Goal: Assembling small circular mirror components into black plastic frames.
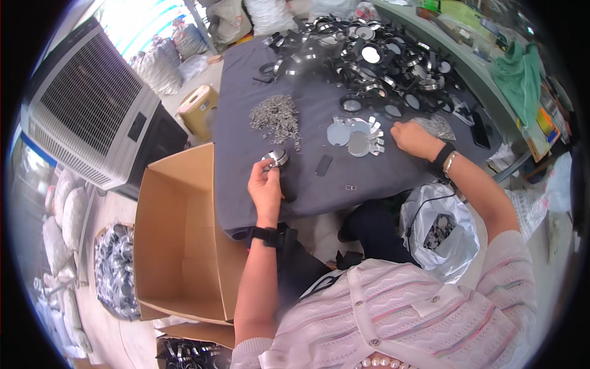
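My left hand is closed around a round, shiny metal ring part near the table's left edge. To the right, my right hand hovers over or rests on the table with its fingers pressed together; whatever they hold, if anything, is too small to make out. Close to its fingertips lie several flat grey discs with small tabs. Beside the same hand is a clear bag of small metal pieces. A heap of small metal clips lies beyond my left hand.
Black-and-silver ring parts are piled at the table's far side. A dark rectangular piece lies mid-table, a phone at right. A cardboard box stands open at left, a plastic-lined bag near my lap, an air cooler far left.
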A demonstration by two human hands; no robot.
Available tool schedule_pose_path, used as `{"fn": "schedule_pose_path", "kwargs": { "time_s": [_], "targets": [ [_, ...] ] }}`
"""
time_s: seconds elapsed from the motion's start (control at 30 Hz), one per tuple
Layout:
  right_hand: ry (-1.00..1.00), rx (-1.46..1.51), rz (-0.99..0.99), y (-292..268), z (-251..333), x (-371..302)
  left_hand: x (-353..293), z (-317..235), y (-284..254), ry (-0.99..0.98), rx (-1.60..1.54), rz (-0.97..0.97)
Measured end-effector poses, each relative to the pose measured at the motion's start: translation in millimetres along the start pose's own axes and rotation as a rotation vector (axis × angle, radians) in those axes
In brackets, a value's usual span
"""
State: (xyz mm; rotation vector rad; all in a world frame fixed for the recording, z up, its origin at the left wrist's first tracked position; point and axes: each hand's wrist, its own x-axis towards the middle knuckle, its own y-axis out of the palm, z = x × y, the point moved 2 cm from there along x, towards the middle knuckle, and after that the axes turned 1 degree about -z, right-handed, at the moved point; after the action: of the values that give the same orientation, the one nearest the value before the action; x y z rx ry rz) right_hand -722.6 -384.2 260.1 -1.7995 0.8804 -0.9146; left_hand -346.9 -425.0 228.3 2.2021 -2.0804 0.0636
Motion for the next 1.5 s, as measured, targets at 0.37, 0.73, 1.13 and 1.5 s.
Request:
{"fn": "schedule_pose_path", "kwargs": {
  "time_s": [0.37,0.73,1.13,1.5],
  "targets": [
    [0.376,0.912,-0.373,-26.2,63.1,54.4,-0.7,-4.8,-5.8,0.022,0.062,-0.034],
    [0.351,1.464,-0.248,-23.3,185.5,143.1,0.9,7.7,-1.0,0.046,0.05,-0.047],
    [0.346,1.7,-0.267,-11.0,192.1,154.2,-0.2,-0.2,-4.5,-0.008,0.003,-0.001],
    [0.046,1.053,-0.509,-15.8,175.6,167.1,2.4,-1.3,-10.3,0.071,0.022,0.026]
  ]
}}
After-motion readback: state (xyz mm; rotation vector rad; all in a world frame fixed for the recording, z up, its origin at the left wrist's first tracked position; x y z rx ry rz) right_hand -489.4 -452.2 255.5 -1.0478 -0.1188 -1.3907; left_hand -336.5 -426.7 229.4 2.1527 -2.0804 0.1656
